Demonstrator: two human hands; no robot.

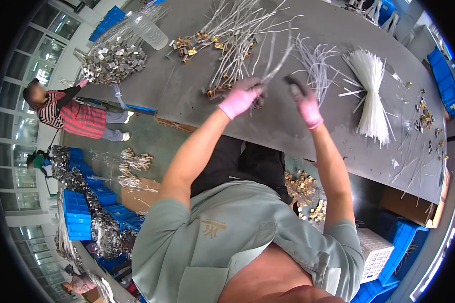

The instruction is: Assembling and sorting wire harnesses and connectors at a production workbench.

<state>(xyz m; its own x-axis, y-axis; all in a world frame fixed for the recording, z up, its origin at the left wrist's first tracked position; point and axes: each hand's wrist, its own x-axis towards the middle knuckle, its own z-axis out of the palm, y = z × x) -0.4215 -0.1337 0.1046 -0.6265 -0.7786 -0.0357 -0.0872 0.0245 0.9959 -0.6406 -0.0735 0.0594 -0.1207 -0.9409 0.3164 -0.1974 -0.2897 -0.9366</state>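
Pale green shirt [237, 237] fills the lower view; above it both pink-gloved hands rise over the grey tabletop [187, 91]. Left hand [241, 97] is closed on a bundle of white wires [275, 65]; right hand [303, 101] pinches strands just beside it. Brass-tipped wire heap [222, 35] lies beyond, white cable ties [371, 96] rightward.

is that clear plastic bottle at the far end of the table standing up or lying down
Lying down. The clear plastic bottle rests on its side on the grey table, its length running along the tabletop beside the pile of metal clips.
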